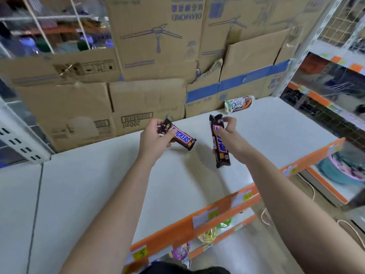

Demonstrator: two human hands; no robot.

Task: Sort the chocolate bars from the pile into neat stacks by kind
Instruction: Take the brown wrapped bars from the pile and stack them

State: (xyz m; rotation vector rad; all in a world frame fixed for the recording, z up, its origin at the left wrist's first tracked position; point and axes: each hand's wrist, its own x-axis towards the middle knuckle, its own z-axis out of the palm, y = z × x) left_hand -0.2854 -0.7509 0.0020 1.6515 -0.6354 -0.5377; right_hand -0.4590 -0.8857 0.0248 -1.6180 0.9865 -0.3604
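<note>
The left Snickers [178, 137] is held over the shelf [98, 184], with the left grip [156, 139] curled round one end. The right Snickers [220, 149] hangs nearly upright, pinched near its top by the right grip [231, 133]. A Dove bar [238, 104] lies at the back, by the boxes [138, 76].

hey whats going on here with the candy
A person is sorting chocolate at a white shelf. The left hand grips a Snickers bar and the right hand holds a second Snickers bar, both over the shelf. A Dove pack sits at the back near cardboard boxes.
</note>
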